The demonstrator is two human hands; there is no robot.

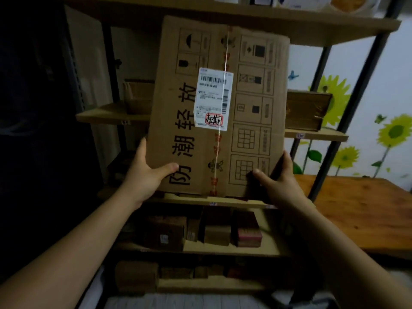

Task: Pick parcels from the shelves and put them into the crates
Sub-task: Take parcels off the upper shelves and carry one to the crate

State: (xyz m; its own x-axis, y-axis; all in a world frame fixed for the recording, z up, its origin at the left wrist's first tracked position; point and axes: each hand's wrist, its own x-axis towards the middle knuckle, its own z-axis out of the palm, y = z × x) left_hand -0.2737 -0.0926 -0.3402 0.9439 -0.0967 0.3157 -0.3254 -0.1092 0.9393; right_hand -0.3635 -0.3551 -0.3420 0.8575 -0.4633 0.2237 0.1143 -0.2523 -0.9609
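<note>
The left hand (146,172) grips the lower left corner of a large cardboard box (219,108), thumb laid across the printed front face, the other fingers wrapped behind the left edge and hidden there; the right hand (277,177) grips the lower right corner in the same way, thumb on the front face beside a printed grid symbol, fingers curled round the right edge; both bare forearms reach up from the bottom corners of the view; the box is held between the two hands in front of the shelving unit (316,134), flat face toward the camera, tilted slightly so its top leans right; its lower edge sits just above the front lip of a shelf, and whether it touches that shelf cannot be told; a white shipping label (213,99) with a barcode and a red stamp is stuck near the middle of the face, over a taped centre seam; large black characters run down the left half, boxed handling symbols down the right; on the shelf below the box stand several small brown parcels (200,230) side by side; lower still, more parcels sit in dim light; to the right, a dark wooden box (306,110) rests on a shelf behind the cardboard; beyond it a wooden tabletop (365,208) stands against a white wall with sunflower decals (394,132).
</note>
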